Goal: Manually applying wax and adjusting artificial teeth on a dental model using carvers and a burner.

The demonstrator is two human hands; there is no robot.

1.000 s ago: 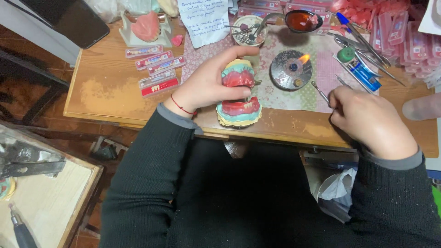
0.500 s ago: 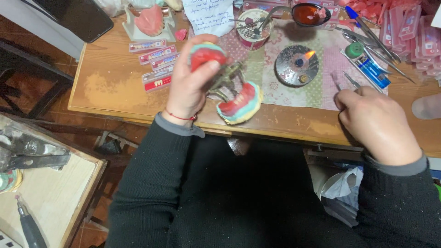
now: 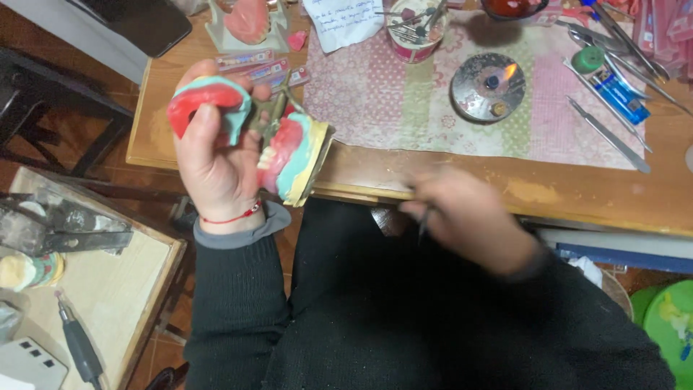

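Wooden surface (image 3: pixel 577 198) covered by a pastel patchwork cloth (image 3: pixel 375 94), lower pale side table (image 3: pixel 108 289) at left, reddish tiled floor (image 3: pixel 29 36) beneath.

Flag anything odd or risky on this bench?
A small flame burns in the metal dish on the cloth, with a paper note lying nearby. The left hand holds the dental model hinged open. The right hand is blurred.

A red, teal and pale-yellow denture model (image 3: pixel 278 148) has a red-and-teal upper half (image 3: pixel 206 105), while the brown wooden counter (image 3: pixel 577 198) carries a pink, green and white patchwork cloth (image 3: pixel 390 101) and a blue tube (image 3: pixel 621 94).
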